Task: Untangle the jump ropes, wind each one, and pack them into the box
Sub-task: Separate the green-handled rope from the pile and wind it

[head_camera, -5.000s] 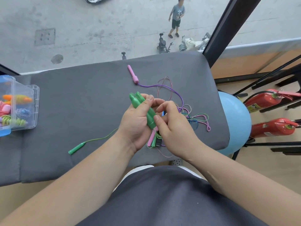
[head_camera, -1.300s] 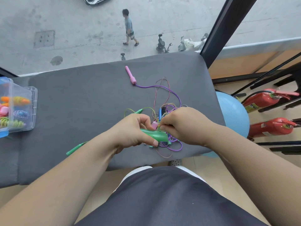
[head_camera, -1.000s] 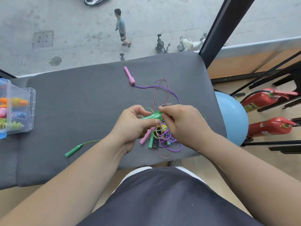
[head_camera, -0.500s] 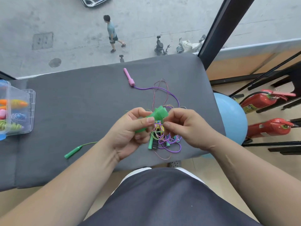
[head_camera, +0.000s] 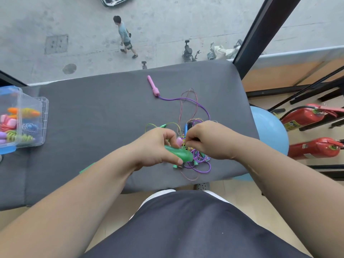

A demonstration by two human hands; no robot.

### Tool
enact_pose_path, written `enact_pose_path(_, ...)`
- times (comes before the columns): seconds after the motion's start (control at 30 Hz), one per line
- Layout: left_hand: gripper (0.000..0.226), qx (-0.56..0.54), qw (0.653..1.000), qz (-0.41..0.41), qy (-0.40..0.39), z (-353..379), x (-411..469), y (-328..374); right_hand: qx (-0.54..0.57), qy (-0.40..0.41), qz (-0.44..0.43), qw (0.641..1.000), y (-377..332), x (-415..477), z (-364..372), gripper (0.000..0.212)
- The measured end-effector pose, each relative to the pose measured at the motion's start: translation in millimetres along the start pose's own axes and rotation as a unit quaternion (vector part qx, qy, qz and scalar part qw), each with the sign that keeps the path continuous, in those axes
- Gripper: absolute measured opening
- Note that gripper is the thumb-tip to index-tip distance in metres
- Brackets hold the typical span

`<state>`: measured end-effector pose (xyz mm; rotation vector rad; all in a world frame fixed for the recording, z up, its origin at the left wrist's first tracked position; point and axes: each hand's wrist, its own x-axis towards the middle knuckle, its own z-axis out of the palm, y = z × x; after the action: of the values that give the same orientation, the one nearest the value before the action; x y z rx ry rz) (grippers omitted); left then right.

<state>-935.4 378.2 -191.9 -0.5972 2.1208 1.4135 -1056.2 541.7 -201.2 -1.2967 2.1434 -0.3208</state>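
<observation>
Lowered left fingers (head_camera: 168, 135) grip handles (head_camera: 179, 154); right (head_camera: 192, 135), ropes (head_camera: 202, 162).

Two hands — left hand (head_camera: 154, 148), right hand (head_camera: 210, 140), one rope tangle (head_camera: 197, 161), one clear box (head_camera: 41, 123), one blue ball (head_camera: 268, 131), two fire extinguishers (head_camera: 301, 117).

You face a grey padded surface (head_camera: 93, 127). Across the top of the frame, a window shows a daylit concrete street (head_camera: 167, 25). A dark window post (head_camera: 260, 30) slants at upper right; at the right edge sit a blue ball (head_camera: 268, 131) and two red fire extinguishers (head_camera: 307, 118).
</observation>
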Motion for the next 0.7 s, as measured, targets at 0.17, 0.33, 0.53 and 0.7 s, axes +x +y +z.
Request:
enact_pose_path(0.17,0.038,-0.05,0.986,-0.013,0.157,7.4,10.0,-4.9,-0.021,0.069,0.029,0.997,-14.0,3.3,8.0,0.021)
enact_pose_path(0.33,0.032,-0.3,0.935,-0.002,0.19,13.5,8.8,2.4,0.137,0.239,0.066,0.959,-17.0,-12.8,6.9,0.016)
enact_pose_path(0.53,0.036,-0.49,0.864,0.038,0.113,0.5,1.8,11.2,0.265,0.201,0.049,0.942,-12.6,-33.1,23.8,0.016)
enact_pose_path(0.7,0.027,-0.461,0.883,0.074,-0.042,6.5,-12.9,13.2,0.241,0.12,0.024,0.963,4.5,-32.6,29.4,0.023)
